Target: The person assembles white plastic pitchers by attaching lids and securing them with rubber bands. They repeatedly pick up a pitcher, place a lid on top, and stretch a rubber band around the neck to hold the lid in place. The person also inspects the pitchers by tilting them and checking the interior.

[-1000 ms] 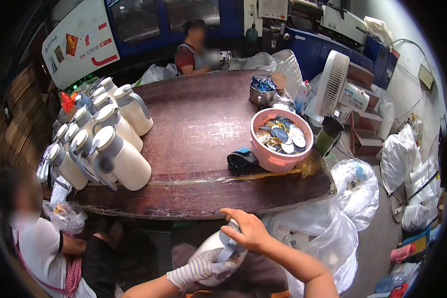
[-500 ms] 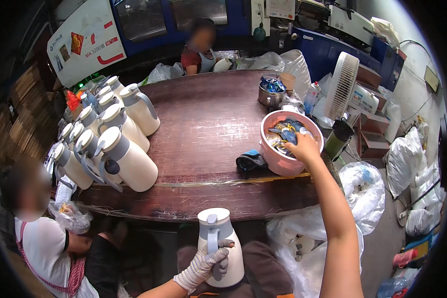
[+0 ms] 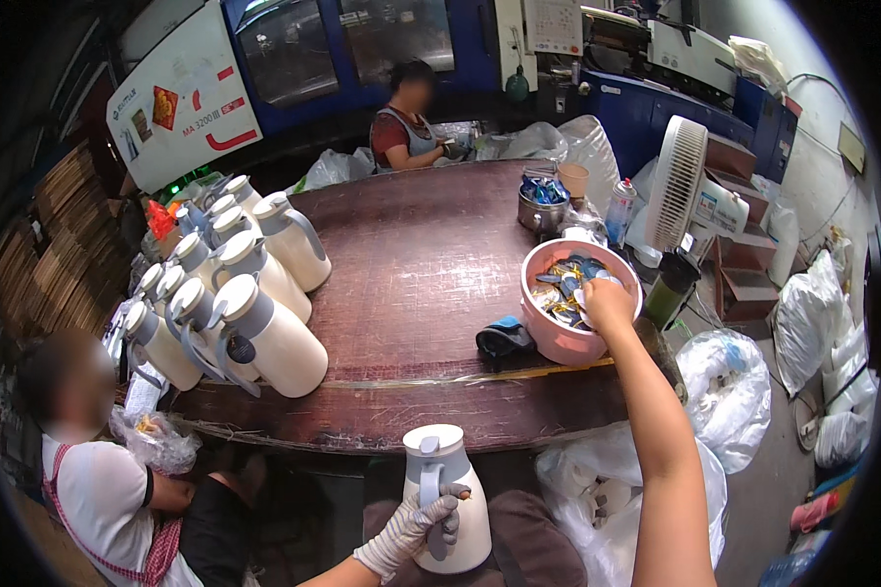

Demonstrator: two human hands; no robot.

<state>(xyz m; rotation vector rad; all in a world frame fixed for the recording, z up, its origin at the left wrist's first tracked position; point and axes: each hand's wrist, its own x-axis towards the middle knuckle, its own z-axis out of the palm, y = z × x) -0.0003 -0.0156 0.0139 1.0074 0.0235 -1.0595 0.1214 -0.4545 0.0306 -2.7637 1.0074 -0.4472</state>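
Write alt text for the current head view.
A gloved left hand holds a cream jug by its grey handle while the bare right hand is in a pink bucket of dark and pale tags. Similar jugs crowd the left of a brown table.

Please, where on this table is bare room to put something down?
The table is bare between jugs and pot, and along its near edge's middle. Crowded: left end, with jugs; right, with pot, tub and your right hand.
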